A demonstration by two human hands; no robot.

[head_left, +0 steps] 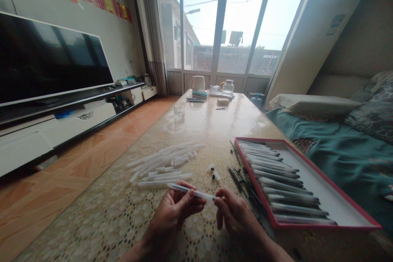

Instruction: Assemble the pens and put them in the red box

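Note:
My left hand [175,213] pinches a white pen barrel [190,190] that lies level across both hands above the table [215,127]. At the barrel's right end my right hand [235,213] has its fingers closed on it. Just beyond my hands lies a pile of loose white barrels and caps [166,161]. Two small caps [214,172] rest further right. A bundle of thin dark refills [241,178] lies beside a shallow red-rimmed box [310,163] that holds several finished pens in a row.
A drinking glass [179,110] stands mid-table; a kettle [198,84], a jug [227,86] and small items sit at the far end. A TV [49,59] on a low stand is at left, a green-covered sofa [344,147] at right.

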